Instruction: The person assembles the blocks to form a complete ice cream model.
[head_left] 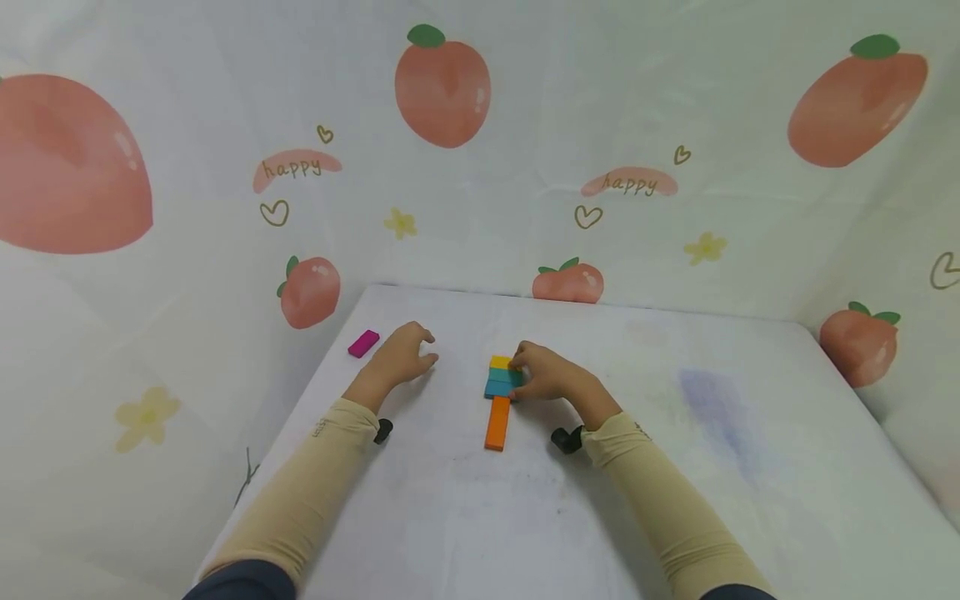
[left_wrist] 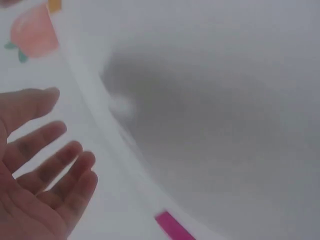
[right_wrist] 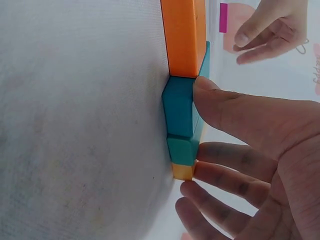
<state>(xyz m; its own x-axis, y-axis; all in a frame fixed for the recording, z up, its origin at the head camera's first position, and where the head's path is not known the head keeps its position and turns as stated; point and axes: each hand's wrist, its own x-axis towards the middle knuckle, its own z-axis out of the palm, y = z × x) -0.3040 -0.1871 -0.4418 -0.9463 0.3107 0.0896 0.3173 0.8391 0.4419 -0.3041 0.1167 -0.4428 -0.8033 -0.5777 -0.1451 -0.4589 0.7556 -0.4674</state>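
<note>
In the head view, yellow (head_left: 499, 362), teal-green (head_left: 502, 376) and blue (head_left: 498, 389) blocks lie side by side on the white table. An orange block (head_left: 497, 423) extends from the blue one's near side. My right hand (head_left: 551, 372) reaches in from the right; its thumb touches the blue block, and other fingers touch or hover by the yellow and teal-green ones. Their exact contact is partly hidden. Left of the row, my left hand (head_left: 399, 357) hovers with spread, slightly bent fingers and holds nothing. Just beyond it lies a magenta block (head_left: 363, 343).
A white cloth wall (head_left: 495, 200) printed with peaches and "happy" lettering rises behind the table (head_left: 615, 517) and along its sides. A faint purple stain (head_left: 716, 417) marks the tabletop on the right.
</note>
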